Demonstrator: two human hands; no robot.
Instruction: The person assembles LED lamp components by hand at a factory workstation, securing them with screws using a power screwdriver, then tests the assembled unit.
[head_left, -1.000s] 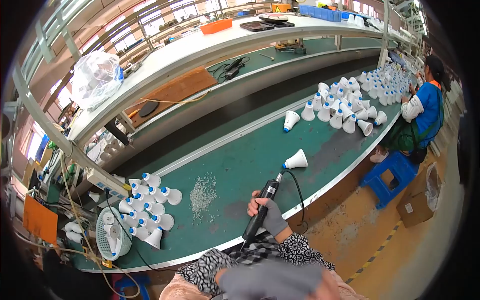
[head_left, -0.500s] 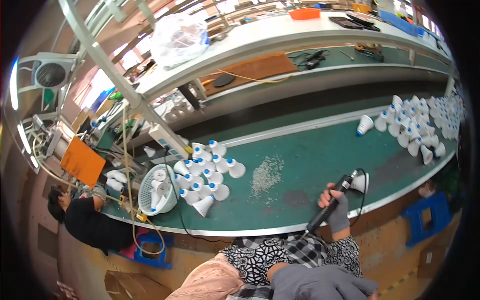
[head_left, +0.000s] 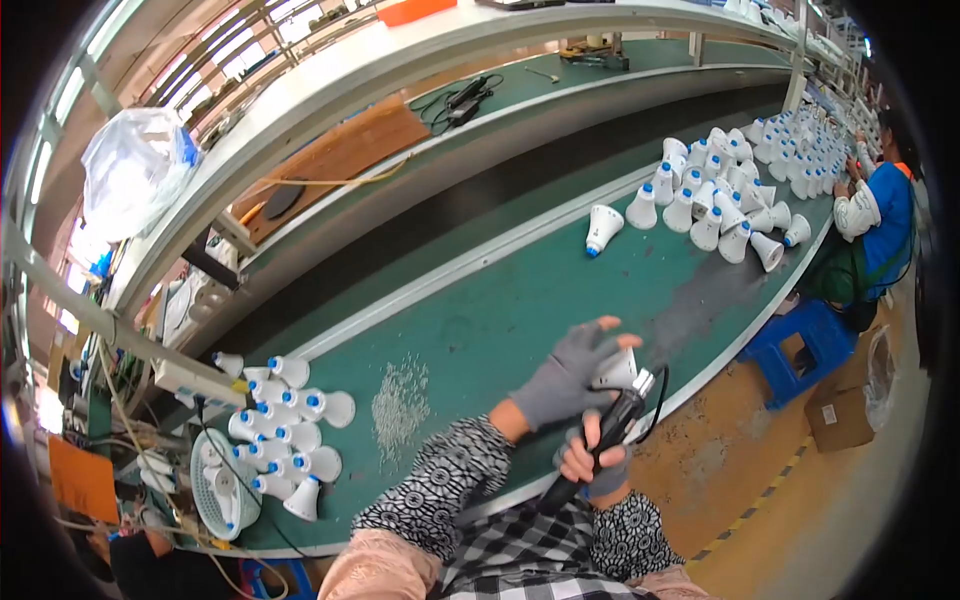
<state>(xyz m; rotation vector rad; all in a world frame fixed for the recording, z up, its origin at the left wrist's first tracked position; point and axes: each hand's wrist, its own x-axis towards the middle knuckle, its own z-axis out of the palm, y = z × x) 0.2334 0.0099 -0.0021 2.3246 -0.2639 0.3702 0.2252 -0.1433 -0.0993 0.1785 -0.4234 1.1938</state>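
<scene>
My right hand (head_left: pixel 597 462), in a grey fingerless glove, is closed around a black electric screwdriver (head_left: pixel 618 420). The tool slants, its silver end and looping cord up to the right and its lower end towards my body. My left hand (head_left: pixel 572 378), gloved the same way, reaches over the bench with its fingers around a white cone-shaped lamp housing (head_left: pixel 616 368) just beyond the screwdriver. Part of that housing is hidden behind the glove and the tool. Left of my hands, a scatter of small pale pieces (head_left: pixel 400 405) lies on the green bench top (head_left: pixel 500 345).
White housings with blue tips stand in a group (head_left: pixel 290 430) at left and a larger cluster (head_left: pixel 715 195) at right. A pale green basket (head_left: pixel 222 500) holds more white parts. A co-worker in blue (head_left: pixel 880 225) is at far right, near a blue stool (head_left: pixel 805 345).
My left hand has risen from my lap to the white housing. My right hand still grips the screwdriver. The view has swung right, bringing the co-worker in blue into sight.
</scene>
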